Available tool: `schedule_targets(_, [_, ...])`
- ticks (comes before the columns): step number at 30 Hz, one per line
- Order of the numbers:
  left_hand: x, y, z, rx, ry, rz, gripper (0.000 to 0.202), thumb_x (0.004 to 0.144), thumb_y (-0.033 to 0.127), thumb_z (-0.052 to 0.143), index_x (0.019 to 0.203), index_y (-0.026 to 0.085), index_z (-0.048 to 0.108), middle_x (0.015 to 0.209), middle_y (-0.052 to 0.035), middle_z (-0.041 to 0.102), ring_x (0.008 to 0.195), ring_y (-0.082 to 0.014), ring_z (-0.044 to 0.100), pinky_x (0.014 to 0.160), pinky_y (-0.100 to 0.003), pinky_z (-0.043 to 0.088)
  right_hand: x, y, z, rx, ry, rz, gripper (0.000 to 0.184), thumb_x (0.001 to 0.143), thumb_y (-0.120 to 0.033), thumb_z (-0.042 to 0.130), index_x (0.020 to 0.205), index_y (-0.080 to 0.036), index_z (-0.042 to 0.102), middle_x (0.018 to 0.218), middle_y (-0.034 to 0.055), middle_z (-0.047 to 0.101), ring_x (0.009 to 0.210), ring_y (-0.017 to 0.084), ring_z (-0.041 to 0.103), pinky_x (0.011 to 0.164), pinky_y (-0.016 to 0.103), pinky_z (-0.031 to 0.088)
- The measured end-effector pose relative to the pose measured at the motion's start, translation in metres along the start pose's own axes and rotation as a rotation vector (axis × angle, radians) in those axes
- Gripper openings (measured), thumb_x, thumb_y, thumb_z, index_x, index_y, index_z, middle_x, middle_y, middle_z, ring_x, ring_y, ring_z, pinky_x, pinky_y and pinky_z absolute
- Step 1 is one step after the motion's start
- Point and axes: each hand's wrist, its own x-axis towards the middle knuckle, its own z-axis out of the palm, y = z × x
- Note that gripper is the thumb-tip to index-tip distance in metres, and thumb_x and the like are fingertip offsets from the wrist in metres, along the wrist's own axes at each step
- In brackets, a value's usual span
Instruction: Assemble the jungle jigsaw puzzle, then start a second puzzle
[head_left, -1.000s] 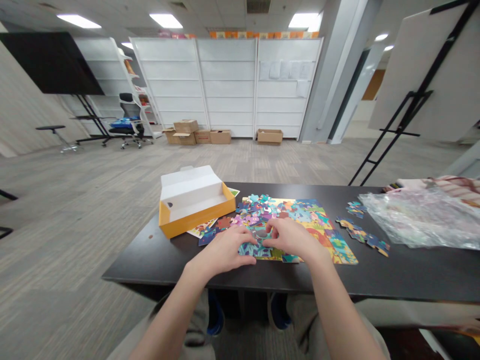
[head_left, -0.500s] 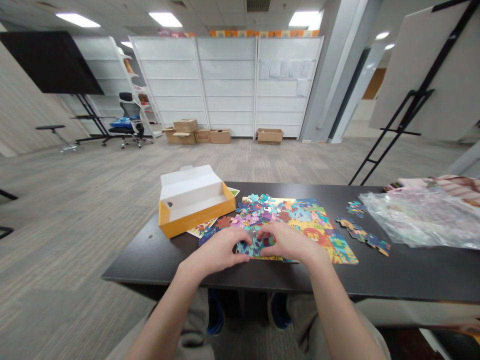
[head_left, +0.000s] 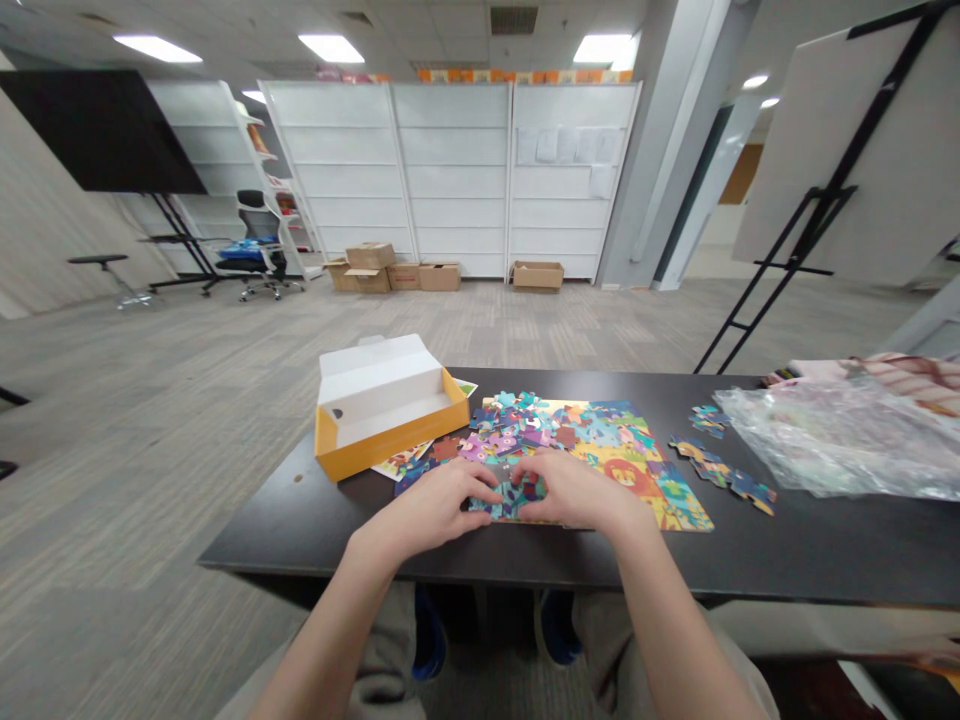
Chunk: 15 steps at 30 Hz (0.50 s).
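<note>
Seated at a black table (head_left: 787, 545), matte and smooth-topped.

- Left hand (head_left: 435, 508) and right hand (head_left: 579, 490) are both palm down at the near edge of the jigsaw puzzle (head_left: 637, 468). They meet thumb to thumb from opposite sides.
- Fingers of both hands are curled, the tips closed on a small cluster of joined pieces (head_left: 514, 496), teal and purple, lying between them. Holding it from both flanks likely keeps the interlocked tabs from buckling apart.
- The view is too small to tell whether the cluster is lifted or pressed flat on the puzzle.
- The puzzle itself is thin printed card in bright cartoon colours. Its right half is joined into a flat sheet with a straight near edge.
- A heap of loose pieces (head_left: 517, 425) lies on its far left part, just beyond the fingertips and within easy reach.
- A yellow carton (head_left: 375, 458) stands left of the puzzle, white inside, its lid flap thrown back. It sits partly over a printed sheet (head_left: 397, 460).
- More loose pieces (head_left: 720, 470) are strung out to the right, apart from the sheet.
- Beyond those is a crumpled clear plastic bag (head_left: 840, 440), glossy and wrinkled.
</note>
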Motion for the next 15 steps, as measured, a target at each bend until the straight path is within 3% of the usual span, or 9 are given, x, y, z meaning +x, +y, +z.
schedule_targets(7, [-0.0024,0.0027,0.0009,0.001,0.022,-0.025,0.022,0.085,0.023,0.071,0.106,0.026,0.076,0.123,-0.0049,0.069,0.115,-0.0239,0.062,0.103,-0.036,0.046,-0.0001,0.0036,0.0018,0.017,-0.015,-0.017,0.041,0.075,-0.034,0.074,0.115,-0.024,0.070,0.109,0.0067,0.071,0.097,0.024,0.064,0.079,0.030,0.045])
schedule_targets(12, [-0.0049,0.0026,-0.0041,-0.052,0.125,-0.050,0.049,0.079,0.025,0.077,0.126,0.023,0.064,0.129,-0.0063,0.067,0.119,-0.0246,0.060,0.107,-0.038,0.044,-0.0007,0.0001,-0.0001,0.001,-0.036,0.010,0.043,0.076,-0.033,0.073,0.118,-0.024,0.070,0.114,0.0083,0.071,0.102,0.027,0.064,0.086,0.033,0.046])
schedule_targets(15, [-0.0061,0.0025,-0.0072,-0.049,0.141,-0.062,0.043,0.078,0.026,0.078,0.119,0.023,0.066,0.123,-0.0052,0.069,0.116,-0.0243,0.061,0.107,-0.038,0.043,-0.0011,-0.0017,-0.0005,-0.002,-0.024,0.010,0.044,0.075,-0.032,0.074,0.118,-0.024,0.070,0.117,0.0087,0.071,0.107,0.028,0.063,0.090,0.034,0.046])
